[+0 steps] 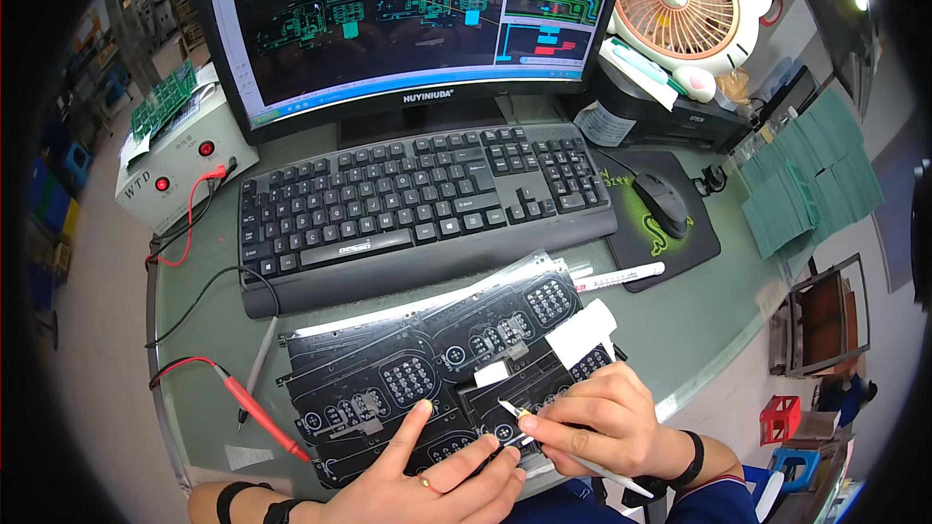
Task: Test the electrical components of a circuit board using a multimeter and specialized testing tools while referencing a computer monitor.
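A black circuit board panel [388,354], printed with white ovals and grids of small pads, lies at a slant on the desk. My left hand [437,480] rests on its near edge, fingers spread; one finger wears a ring. In my right hand [607,427] is a slim white pen-shaped tool [607,474], pinched between thumb and fingers. Its pointed tip meets the board just beyond my left fingertips, where a darker raised strip lies. White paper pieces [582,330] sit on the board's right part. I cannot make out the tool's exact kind.
A red probe [262,417] and a grey probe [257,369] lie left of the board, near a test box [184,155]. Beyond are a keyboard [417,199], monitor [408,29], mouse [660,202] and fan [680,0]. A white marker [621,278] lies at the board's far right.
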